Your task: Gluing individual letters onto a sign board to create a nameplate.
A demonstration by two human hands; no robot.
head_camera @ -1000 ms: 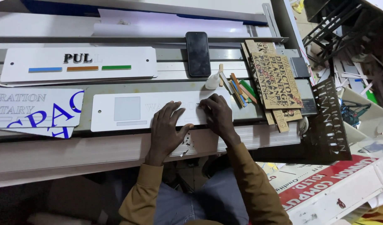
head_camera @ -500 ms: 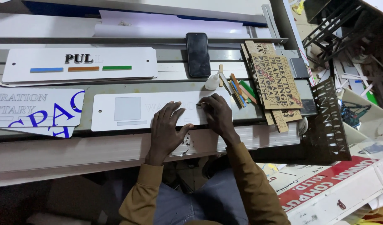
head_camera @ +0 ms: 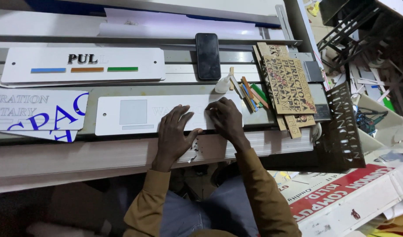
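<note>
A long white sign plate point(head_camera: 127, 115) with a grey square lies on the bench in front of me. My left hand point(head_camera: 175, 134) rests flat on its lower edge, fingers spread. My right hand point(head_camera: 225, 119) presses its curled fingertips onto the plate's right part, near faint pale letters. I cannot tell whether a small piece sits under those fingertips. A small white glue bottle point(head_camera: 222, 84) stands just beyond my right hand.
A second white plate point(head_camera: 83, 64) with black letters and coloured bars lies farther back. A black phone point(head_camera: 208, 56), coloured strips point(head_camera: 251, 93) and brown cut-out letter sheets point(head_camera: 289, 85) sit at the right. A blue-lettered sign point(head_camera: 35, 113) lies left. Scrap and a red-and-white board point(head_camera: 350, 197) fill the right floor.
None beyond a slight shift of my right fingertips on the plate; both hands stay in the same place.
</note>
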